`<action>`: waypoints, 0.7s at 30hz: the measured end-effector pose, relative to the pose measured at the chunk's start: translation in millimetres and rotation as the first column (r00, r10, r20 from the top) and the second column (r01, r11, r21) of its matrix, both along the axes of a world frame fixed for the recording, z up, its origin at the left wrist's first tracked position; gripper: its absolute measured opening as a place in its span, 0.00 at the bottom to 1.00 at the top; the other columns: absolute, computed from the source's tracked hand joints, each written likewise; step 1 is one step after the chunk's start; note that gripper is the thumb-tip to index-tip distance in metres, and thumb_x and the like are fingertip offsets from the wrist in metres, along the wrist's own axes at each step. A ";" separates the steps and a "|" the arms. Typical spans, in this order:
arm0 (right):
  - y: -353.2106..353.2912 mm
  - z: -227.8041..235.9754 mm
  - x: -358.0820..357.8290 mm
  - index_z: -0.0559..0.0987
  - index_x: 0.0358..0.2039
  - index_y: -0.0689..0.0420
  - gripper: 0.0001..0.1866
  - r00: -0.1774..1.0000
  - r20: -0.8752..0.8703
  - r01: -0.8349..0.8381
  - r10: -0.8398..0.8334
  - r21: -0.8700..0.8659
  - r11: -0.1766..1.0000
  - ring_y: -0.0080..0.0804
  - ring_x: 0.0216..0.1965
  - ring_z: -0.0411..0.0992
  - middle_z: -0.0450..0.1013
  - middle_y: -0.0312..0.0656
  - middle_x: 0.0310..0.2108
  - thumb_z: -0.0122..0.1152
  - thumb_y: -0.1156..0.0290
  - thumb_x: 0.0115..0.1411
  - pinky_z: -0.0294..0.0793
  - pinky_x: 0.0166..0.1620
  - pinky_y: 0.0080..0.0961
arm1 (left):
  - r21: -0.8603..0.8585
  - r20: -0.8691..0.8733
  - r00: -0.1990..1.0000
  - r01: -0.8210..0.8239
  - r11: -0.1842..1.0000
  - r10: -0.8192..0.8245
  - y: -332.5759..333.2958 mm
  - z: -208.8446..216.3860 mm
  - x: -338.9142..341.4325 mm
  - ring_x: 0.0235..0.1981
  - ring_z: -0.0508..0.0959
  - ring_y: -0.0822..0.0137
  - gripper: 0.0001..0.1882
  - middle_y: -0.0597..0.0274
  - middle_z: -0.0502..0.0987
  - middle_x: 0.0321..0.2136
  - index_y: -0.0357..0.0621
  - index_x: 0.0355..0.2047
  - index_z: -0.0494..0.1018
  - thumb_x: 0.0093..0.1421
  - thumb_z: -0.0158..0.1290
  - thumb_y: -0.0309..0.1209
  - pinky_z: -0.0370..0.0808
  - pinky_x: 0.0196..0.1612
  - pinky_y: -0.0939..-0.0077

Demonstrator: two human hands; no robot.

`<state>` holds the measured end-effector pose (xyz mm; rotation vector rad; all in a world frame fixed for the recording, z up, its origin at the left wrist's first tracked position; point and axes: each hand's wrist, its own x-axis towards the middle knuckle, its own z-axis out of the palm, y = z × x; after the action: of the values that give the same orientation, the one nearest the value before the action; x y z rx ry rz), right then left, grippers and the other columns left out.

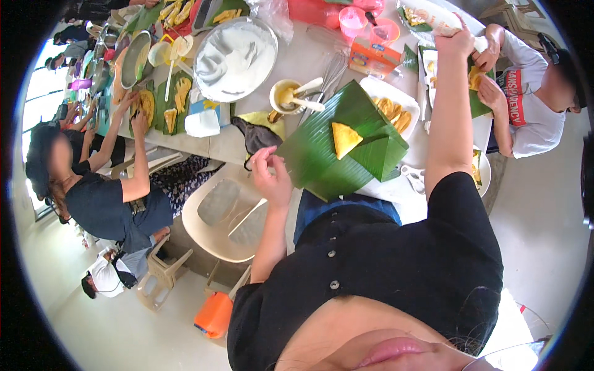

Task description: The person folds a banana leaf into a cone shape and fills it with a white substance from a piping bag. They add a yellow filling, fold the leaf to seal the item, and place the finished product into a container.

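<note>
In front of me lies a large green banana leaf with a smaller folded leaf piece on it. A yellow triangular wedge of food rests on the leaf. My left hand is raised beside the leaf's left edge, fingers loosely bent and apart, holding nothing visible. Stretched far out to the right, my right hand has one finger extended and the others curled, next to a clear plastic-covered item. What those curled fingers hold, if anything, is hidden. A co-worker's hand is close by.
Beyond the leaf stand a white tray of yellow pieces, a cup of yellow mixture with white utensils, a whisk, an orange box and a large bowl of white mixture. Co-workers are left and right; a beige chair is left.
</note>
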<state>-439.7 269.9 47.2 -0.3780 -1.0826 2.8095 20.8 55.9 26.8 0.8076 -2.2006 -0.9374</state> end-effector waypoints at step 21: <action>62.5 -57.3 225.4 0.70 0.35 0.62 0.09 0.960 0.280 -0.033 0.024 0.028 0.999 0.54 0.42 0.72 0.73 0.61 0.40 0.39 0.74 0.60 0.72 0.49 0.52 | 0.094 -0.058 0.943 0.331 0.939 -0.327 2.5 1.2 -14.2 0.28 0.74 0.70 0.11 0.55 0.68 0.39 0.37 0.40 0.70 0.56 0.47 0.15 0.74 0.35 0.76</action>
<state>-214.3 332.4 -10.1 -0.7824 -1.1900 2.8194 6.6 58.4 28.0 0.4632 -2.3079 -1.2247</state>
